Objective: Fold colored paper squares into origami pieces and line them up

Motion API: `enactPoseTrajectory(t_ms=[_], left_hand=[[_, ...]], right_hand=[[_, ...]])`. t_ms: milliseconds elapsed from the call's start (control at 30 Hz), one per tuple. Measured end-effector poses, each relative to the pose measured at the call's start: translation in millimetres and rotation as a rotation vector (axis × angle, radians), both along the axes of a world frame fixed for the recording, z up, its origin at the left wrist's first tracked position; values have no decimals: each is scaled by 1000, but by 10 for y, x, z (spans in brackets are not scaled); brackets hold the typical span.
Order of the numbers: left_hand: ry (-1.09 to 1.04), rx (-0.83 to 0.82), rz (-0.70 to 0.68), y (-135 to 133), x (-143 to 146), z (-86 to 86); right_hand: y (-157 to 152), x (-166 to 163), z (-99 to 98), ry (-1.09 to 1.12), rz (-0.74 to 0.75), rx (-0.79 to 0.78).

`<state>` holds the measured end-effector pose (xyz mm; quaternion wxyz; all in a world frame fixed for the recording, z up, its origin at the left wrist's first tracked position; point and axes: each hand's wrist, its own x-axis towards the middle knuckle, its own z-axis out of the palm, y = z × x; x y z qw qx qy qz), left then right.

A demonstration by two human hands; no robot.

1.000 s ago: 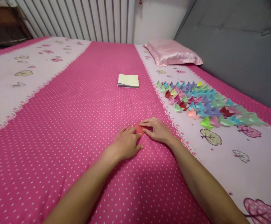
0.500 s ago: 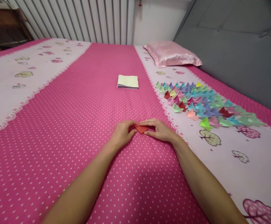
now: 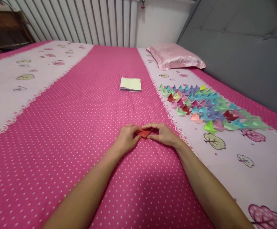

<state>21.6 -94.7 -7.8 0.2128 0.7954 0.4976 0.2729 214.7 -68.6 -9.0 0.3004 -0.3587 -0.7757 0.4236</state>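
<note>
Between my two hands is a small folded red paper point(image 3: 144, 133), held low over the pink dotted bedspread point(image 3: 100, 105). My left hand point(image 3: 126, 137) pinches its left side, thumb below and fingers above. The right side is gripped by my right hand point(image 3: 162, 133) in the same way, with the fingers over the top edge. Part of the paper is hidden behind the fingertips. Farther off, a stack of pale yellow paper sheets point(image 3: 130, 84) lies on the bedspread.
Rows of small folded paper boats point(image 3: 202, 109) in many colours stand on the white band at the right. Beyond them are a pink satin pillow point(image 3: 174, 56) and a grey padded headboard point(image 3: 238, 47). A white radiator point(image 3: 81, 22) stands past the bed's far edge.
The red paper's folds have shifted: it was a plain flat triangle and now shows an opened layer with a point below. Both hands keep nearly the same place.
</note>
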Motion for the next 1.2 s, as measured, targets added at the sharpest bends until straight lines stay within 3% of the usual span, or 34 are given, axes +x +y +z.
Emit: enactPoseTrajectory(t_ms=[133, 367, 667, 1000, 1200], left_hand=[[56, -9, 12, -32, 6, 24], [117, -41, 45, -40, 22, 36], [227, -80, 74, 1, 31, 34], [230, -125, 249, 0, 95, -53], [244, -100, 292, -17, 139, -60]], right_hand=[[-4, 0, 3, -1, 7, -32], [41, 31, -3, -193, -35, 128], [67, 15, -84, -273, -91, 168], [47, -110, -196, -235, -293, 136], [55, -141, -255, -166, -299, 117]])
